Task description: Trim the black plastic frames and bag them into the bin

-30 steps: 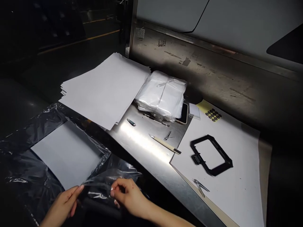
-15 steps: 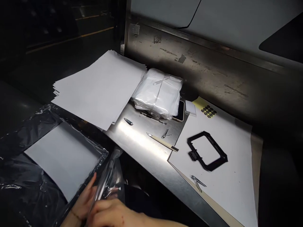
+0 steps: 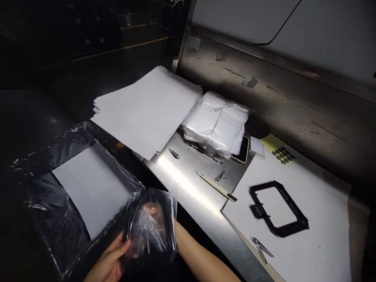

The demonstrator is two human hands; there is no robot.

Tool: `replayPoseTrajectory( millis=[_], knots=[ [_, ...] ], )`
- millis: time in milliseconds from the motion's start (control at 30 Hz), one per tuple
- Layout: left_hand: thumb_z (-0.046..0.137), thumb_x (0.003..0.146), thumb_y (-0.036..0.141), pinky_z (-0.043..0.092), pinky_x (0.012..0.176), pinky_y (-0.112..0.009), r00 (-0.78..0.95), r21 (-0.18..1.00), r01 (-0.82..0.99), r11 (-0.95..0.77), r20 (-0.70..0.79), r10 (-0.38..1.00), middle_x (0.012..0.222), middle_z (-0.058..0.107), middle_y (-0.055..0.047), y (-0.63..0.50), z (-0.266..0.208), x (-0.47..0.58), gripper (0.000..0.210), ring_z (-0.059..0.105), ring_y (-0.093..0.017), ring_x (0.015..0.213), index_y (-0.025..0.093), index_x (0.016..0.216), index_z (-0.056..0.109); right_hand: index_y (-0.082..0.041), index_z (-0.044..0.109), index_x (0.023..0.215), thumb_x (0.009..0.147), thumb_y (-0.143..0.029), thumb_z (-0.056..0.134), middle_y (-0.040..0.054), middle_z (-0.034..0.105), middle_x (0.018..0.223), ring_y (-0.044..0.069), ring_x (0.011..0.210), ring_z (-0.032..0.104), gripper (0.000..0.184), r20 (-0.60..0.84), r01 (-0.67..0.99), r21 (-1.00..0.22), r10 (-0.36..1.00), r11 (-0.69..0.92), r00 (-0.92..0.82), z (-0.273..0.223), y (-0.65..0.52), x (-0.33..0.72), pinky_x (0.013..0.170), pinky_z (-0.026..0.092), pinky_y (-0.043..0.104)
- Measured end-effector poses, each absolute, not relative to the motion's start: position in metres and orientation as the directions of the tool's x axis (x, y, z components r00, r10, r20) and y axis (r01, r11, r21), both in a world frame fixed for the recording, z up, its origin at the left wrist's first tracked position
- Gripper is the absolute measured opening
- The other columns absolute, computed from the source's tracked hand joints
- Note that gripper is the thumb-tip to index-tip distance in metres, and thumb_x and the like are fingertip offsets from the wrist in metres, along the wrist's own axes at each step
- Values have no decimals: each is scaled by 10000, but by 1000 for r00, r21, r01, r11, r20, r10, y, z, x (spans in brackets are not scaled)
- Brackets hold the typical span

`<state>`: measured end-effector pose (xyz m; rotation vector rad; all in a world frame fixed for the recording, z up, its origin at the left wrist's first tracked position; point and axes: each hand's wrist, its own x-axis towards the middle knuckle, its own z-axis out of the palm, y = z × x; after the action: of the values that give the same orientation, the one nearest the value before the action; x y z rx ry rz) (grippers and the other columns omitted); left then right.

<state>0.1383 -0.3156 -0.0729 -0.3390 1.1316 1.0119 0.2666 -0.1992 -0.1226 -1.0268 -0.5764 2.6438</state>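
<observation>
A clear plastic bag [image 3: 170, 205] hangs in front of me at the table's near edge. My left hand [image 3: 113, 254] pinches its left edge between thumb and fingers. Through the crinkled film I see my right hand [image 3: 151, 214], smeared by glare and folds; whether it is inside the bag or behind it I cannot tell. Left of the bag, a white sheet [image 3: 94, 188] lies on crumpled dark wrapping film [image 3: 48, 199]. The black rectangular frame [image 3: 279, 231] rests on white paper to the right, apart from both hands.
On the metal table [image 3: 188, 184] are a paper stack [image 3: 147, 105], a tied bundle of clear bags [image 3: 217, 121], a phone [image 3: 244, 149], a pen [image 3: 207, 153], a craft knife [image 3: 216, 186] and nail clippers [image 3: 260, 247]. Yellow stickers [image 3: 282, 150] lie on large white paper [image 3: 326, 219].
My right hand has moved up from the front of the bag and now shows through its film. The bag has spread wider. The whole view has shifted, moving the table rightward.
</observation>
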Motion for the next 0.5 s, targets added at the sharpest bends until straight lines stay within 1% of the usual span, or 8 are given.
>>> replayPoseTrajectory(
  millis=[100,167,233,300,333,400,433,500],
  knots=[
    [630,663,135,471,802,-341,-18,310,-830,464,-846,533,924,684,-25,-317,-80,132,316,594,-224,916,231,964,608,-105,539,825,848,-322,413,-3,544,760,114,661,542,252,-626,-79,-395,332,-915,-706,-121,-192,245,599,457,268],
    [634,657,112,478,780,-285,-157,396,-829,394,-842,516,899,684,-7,-319,-93,117,314,600,-186,898,228,946,598,-111,526,864,847,-318,415,14,549,808,117,686,542,235,-662,-100,-391,355,-915,-661,-124,-188,237,613,456,279],
    [622,664,80,478,738,-214,-345,507,-805,308,-822,453,820,678,32,-321,-115,91,270,611,-121,826,222,891,585,-127,501,891,831,-277,440,13,550,835,103,705,545,172,-698,-125,-403,393,-907,-599,-131,-185,236,619,446,252],
    [536,730,56,493,649,-232,-511,605,-759,241,-782,356,691,629,42,-319,-142,56,128,600,-88,641,159,801,562,-145,480,886,788,-229,479,-4,556,807,77,694,555,128,-729,-119,-406,400,-906,-556,-140,-185,241,594,426,199],
    [498,761,77,499,591,-260,-574,638,-735,229,-765,291,679,600,35,-317,-156,36,78,585,-94,601,135,786,545,-152,475,873,763,-219,497,-14,559,778,66,678,561,131,-742,-102,-404,391,-909,-545,-144,-186,245,570,411,174],
    [499,773,142,482,525,-258,-660,684,-685,251,-728,185,709,574,21,-306,-180,-4,57,565,-102,583,133,811,540,-152,482,838,721,-243,531,-27,555,694,60,601,563,156,-765,-47,-396,358,-917,-535,-152,-192,255,501,381,153],
    [499,775,163,472,503,-253,-696,703,-653,280,-703,143,739,572,12,-298,-190,-23,86,558,-103,581,136,847,536,-148,490,810,709,-260,548,-34,546,649,59,557,555,162,-774,-17,-401,349,-916,-529,-155,-196,260,478,371,152],
    [491,782,198,471,498,-258,-738,726,-584,362,-661,135,802,577,-9,-276,-205,-57,147,557,-111,604,145,914,524,-132,509,760,728,-279,554,-41,528,599,60,510,531,157,-786,47,-427,345,-903,-514,-159,-202,267,487,390,173]
  ],
)
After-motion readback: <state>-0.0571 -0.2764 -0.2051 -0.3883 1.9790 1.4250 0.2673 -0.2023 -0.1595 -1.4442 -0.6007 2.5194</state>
